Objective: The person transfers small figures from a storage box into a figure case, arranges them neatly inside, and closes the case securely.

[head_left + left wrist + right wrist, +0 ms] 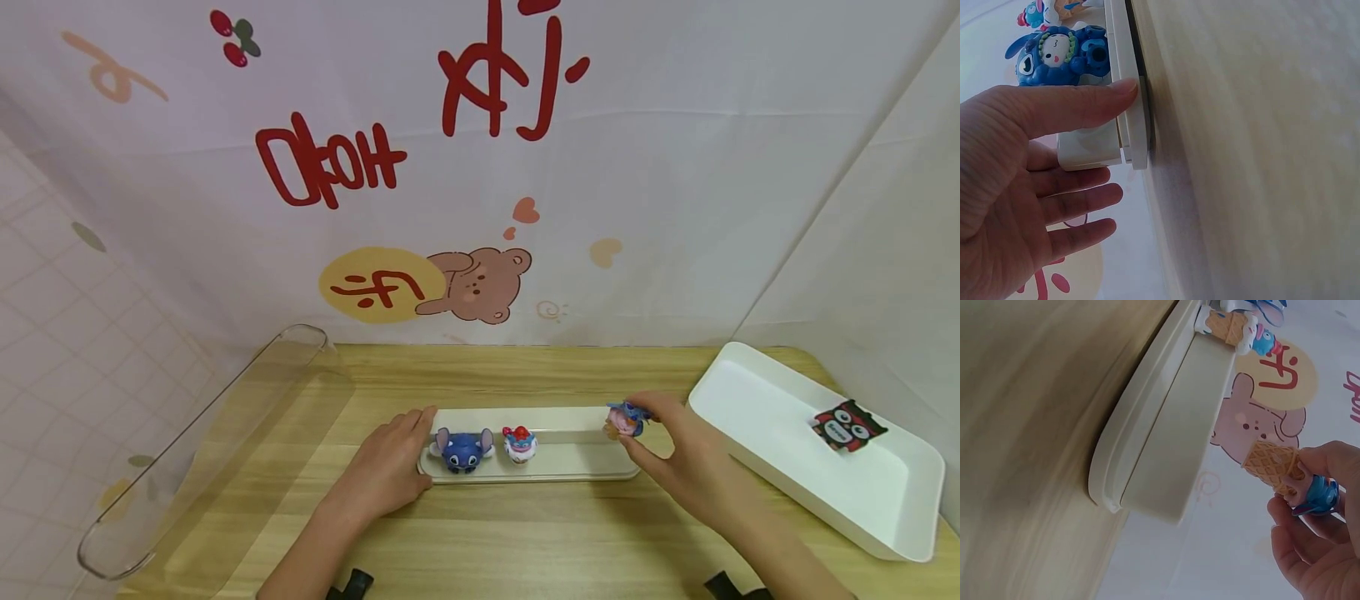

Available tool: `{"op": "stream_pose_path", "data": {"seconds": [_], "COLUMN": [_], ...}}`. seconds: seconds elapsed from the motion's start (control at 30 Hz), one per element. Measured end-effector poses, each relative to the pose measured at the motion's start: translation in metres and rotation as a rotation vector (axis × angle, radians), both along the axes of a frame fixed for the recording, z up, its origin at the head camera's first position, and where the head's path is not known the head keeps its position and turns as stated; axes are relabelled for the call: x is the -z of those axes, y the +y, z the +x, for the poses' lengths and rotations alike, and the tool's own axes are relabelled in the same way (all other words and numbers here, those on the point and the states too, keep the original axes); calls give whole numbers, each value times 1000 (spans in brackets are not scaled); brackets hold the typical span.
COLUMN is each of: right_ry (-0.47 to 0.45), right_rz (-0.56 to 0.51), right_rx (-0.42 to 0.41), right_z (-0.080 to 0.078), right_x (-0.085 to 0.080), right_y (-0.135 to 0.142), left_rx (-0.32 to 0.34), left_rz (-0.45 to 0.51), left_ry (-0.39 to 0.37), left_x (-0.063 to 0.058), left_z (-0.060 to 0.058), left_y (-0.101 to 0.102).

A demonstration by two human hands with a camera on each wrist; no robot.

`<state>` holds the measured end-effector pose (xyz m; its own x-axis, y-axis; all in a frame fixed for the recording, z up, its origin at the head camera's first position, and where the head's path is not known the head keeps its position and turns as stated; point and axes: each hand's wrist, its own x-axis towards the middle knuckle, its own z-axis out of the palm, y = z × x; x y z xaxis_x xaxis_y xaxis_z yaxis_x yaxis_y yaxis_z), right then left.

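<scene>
A long cream-white stepped stand lies across the wooden table. My left hand grips its left end, thumb on the front edge and fingers round the back, as the left wrist view shows. Beside that hand, a blue big-eared figurine sits on the stand. To its right stands a small cone figurine with a white and red top. My right hand pinches another ice-cream cone figurine by its blue and pink top, above the stand's right end, its waffle cone pointing away from the palm.
A white tray on the right holds a red and black owl figure. On the left lies a long clear plastic cover. A white printed cloth hangs behind the table.
</scene>
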<state>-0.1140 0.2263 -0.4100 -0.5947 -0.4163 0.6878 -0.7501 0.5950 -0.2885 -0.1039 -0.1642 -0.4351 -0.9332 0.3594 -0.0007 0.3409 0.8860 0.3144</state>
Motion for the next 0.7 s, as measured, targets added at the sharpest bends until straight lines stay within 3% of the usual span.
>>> {"op": "stream_pose_path", "data": {"seconds": [0.23,0.7], "right_ry": [-44,-67], "right_rz": [-7,37], "right_rx": [-57,-92], "right_z": [0,0], "right_x": [7,15], "right_y": [-8,-23], "left_rx": [9,3], "left_rz": [3,-3], "left_ry": [12,-4], "left_x": [1,0], "left_z": [0,0], "left_y": [0,0]}}
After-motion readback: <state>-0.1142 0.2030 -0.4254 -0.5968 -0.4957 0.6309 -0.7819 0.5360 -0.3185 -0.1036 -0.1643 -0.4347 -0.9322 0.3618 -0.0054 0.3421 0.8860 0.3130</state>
